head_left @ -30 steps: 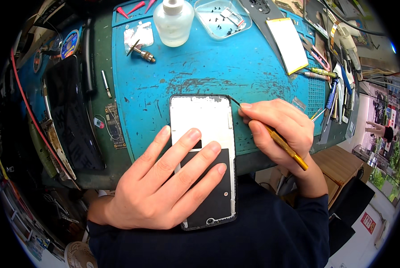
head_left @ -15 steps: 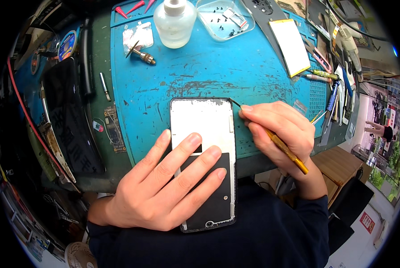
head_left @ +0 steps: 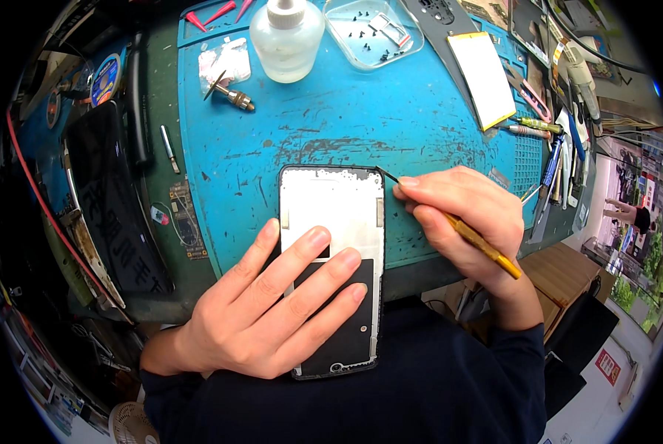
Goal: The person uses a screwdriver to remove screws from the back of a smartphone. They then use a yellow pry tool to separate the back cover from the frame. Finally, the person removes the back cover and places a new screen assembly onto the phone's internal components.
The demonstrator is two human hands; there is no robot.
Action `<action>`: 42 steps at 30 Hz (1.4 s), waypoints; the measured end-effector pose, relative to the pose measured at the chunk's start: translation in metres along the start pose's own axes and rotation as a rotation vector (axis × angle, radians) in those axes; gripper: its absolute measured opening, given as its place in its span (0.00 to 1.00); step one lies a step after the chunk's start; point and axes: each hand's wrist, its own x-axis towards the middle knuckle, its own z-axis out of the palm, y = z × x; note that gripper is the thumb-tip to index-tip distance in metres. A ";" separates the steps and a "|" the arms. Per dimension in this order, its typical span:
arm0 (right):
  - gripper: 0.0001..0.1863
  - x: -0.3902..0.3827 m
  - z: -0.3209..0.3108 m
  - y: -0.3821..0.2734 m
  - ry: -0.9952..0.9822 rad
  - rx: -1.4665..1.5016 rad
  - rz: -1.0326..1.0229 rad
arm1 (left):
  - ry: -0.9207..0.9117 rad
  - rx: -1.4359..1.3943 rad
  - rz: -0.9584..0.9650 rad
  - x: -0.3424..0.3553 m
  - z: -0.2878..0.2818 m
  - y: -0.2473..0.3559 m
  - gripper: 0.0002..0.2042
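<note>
My left hand point(head_left: 268, 311) lies spread across a phone frame point(head_left: 331, 203), which has a silver plate at the top, a dark lower section and a black rim. Its fingertips rest on the plate and dark section, covering part of both. My right hand point(head_left: 472, 222) grips a slim brass-coloured tool point(head_left: 494, 255) with a thin dark tip, which reaches the frame's upper right corner. The frame's lower end reaches past the bench edge toward my dark top. Beneath its upper part is a scratched blue mat point(head_left: 235, 148).
Behind stand a squeeze bottle point(head_left: 283, 52), a box of small screws point(head_left: 372, 37) and a spindle tool point(head_left: 235, 96). A white pad point(head_left: 479, 81) and assorted tools point(head_left: 561, 163) crowd the right. A dark phone point(head_left: 113, 200) lies left. Someone's arm point(head_left: 624, 211) shows far right.
The phone frame and both hands sit slightly lower in the picture, as does much of the bench. The tool's tip stays around the upper right corner, with its handle slightly shifted.
</note>
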 end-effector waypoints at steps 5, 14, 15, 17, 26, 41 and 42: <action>0.15 -0.004 -0.002 -0.003 0.005 0.025 0.037 | 0.000 0.014 -0.003 0.000 -0.001 0.001 0.13; 0.17 -0.003 0.002 -0.003 0.039 -0.093 -0.048 | -0.010 0.018 -0.016 0.003 -0.003 0.005 0.13; 0.18 -0.003 0.002 -0.004 0.039 -0.107 -0.053 | -0.008 0.022 -0.015 0.003 -0.002 0.005 0.13; 0.18 -0.003 0.003 -0.005 0.040 -0.135 -0.064 | -0.006 0.029 -0.014 0.002 -0.002 0.005 0.13; 0.19 -0.001 0.006 -0.005 0.050 -0.138 -0.075 | -0.004 0.022 -0.007 0.001 0.000 0.004 0.13; 0.18 -0.003 0.005 -0.002 0.071 -0.117 -0.095 | -0.035 0.057 0.004 0.001 -0.001 0.006 0.14; 0.19 -0.003 0.005 -0.002 0.074 -0.130 -0.100 | -0.036 0.057 0.005 0.001 -0.001 0.006 0.14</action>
